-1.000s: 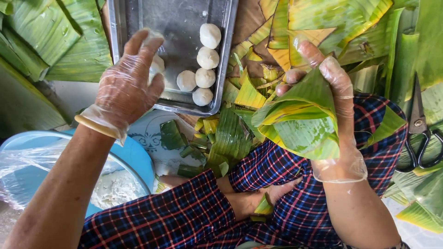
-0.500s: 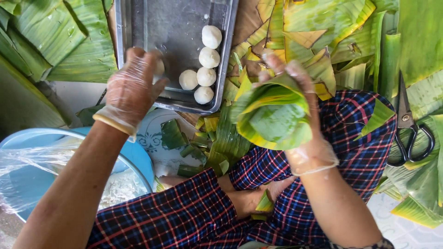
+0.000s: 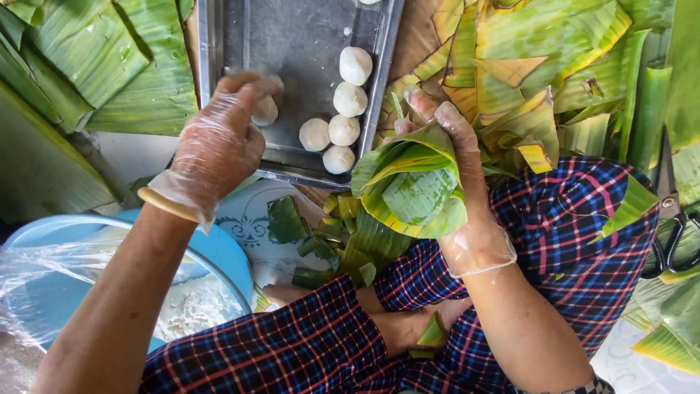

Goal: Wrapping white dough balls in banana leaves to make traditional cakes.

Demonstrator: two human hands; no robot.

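Observation:
My right hand (image 3: 467, 182), in a thin clear plastic glove, holds a cone of folded green banana leaf (image 3: 410, 188) with its mouth turned toward me. My left hand (image 3: 219, 142), gloved too, reaches into the metal tray (image 3: 292, 44) and closes its fingers on a white dough ball (image 3: 264, 111). Several more white dough balls (image 3: 343, 109) lie together at the tray's near right side.
Banana leaves (image 3: 87, 66) lie at the left and more cut leaves (image 3: 554, 66) at the right. A blue basin (image 3: 219, 248) with a plastic sheet and white flour sits at lower left. Leaf scraps (image 3: 350, 241) cover the patterned floor. Black scissors (image 3: 674, 241) lie at the right.
My left hand has gone down into the tray and closed on a dough ball. My right hand has brought the leaf cone left, toward the tray.

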